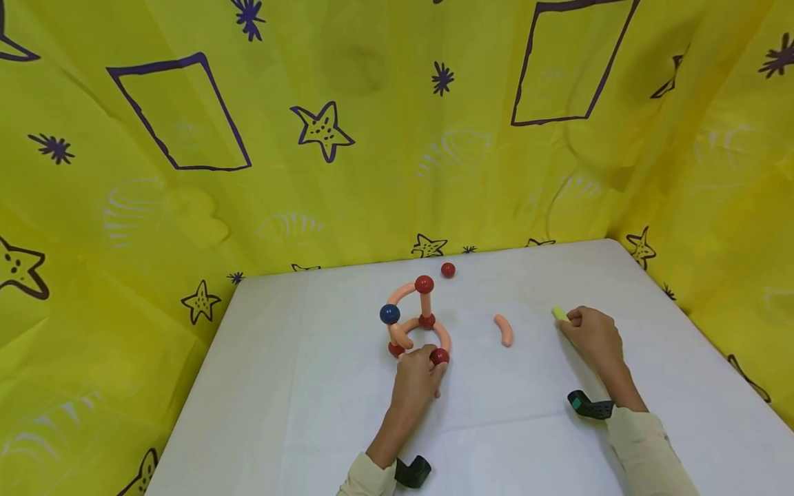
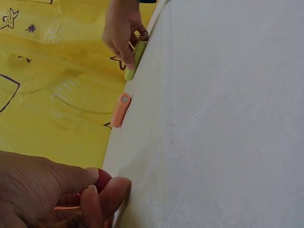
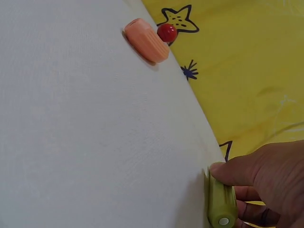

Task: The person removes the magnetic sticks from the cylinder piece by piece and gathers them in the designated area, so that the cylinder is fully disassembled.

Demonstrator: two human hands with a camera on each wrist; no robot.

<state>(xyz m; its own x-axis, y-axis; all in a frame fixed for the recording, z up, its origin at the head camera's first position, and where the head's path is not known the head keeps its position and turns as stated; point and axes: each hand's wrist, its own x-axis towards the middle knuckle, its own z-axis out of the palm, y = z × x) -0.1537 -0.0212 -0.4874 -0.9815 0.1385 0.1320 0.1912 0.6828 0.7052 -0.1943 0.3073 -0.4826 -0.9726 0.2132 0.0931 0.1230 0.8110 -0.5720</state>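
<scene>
A small frame of curved and straight orange sticks [image 1: 425,303] joined by red balls and one blue ball [image 1: 389,314] stands on the white table. At its near side my left hand [image 1: 412,383] pinches a red ball [image 1: 440,356] between thumb and fingers. Off to the right, my right hand [image 1: 594,336] pinches a yellow-green stick [image 3: 221,202] low over the tabletop. A round silvery disc shows in the stick's end in the right wrist view. The left fingers hide part of the frame's base.
A loose curved orange stick [image 1: 504,331] lies between the frame and my right hand. Behind the frame, a single red ball [image 1: 448,270] sits near the table's back edge. Yellow patterned sheeting [image 1: 384,193] rises behind the white table [image 1: 298,427] and along its sides.
</scene>
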